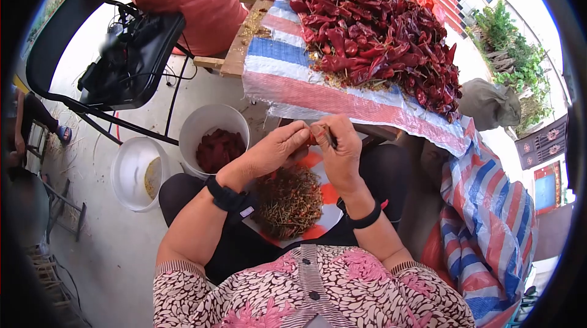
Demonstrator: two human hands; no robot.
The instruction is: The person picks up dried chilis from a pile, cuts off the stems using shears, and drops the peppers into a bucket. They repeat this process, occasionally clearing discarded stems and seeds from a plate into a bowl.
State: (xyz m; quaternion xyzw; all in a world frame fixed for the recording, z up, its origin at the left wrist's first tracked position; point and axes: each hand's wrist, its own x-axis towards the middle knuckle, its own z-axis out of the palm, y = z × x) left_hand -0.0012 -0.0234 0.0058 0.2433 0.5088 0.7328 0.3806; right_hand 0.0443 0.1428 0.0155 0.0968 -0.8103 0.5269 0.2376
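My left hand point(282, 146) and my right hand point(337, 144) meet above my lap, both with fingers closed. A bit of red chili pepper point(310, 139) shows between them, mostly covered by the fingers. In my right hand a small dark, narrow thing point(332, 140) sticks out by the thumb; its kind cannot be made out. Below the hands, a heap of stems and seeds point(290, 202) lies on an orange-and-white sheet point(330, 193) across my lap. Just beyond, dried red chili peppers point(373, 34) are piled on a striped woven sheet point(293, 86) over a wooden table point(237, 62).
Left of my knees stand a white bucket point(235, 117) holding red chili pieces and a white tub point(125, 175) with yellowish seeds. A black chair point(46, 65) with cables and a bag stands beyond, near a large red sack point(183, 4). Another person's foot point(64, 134) shows far left.
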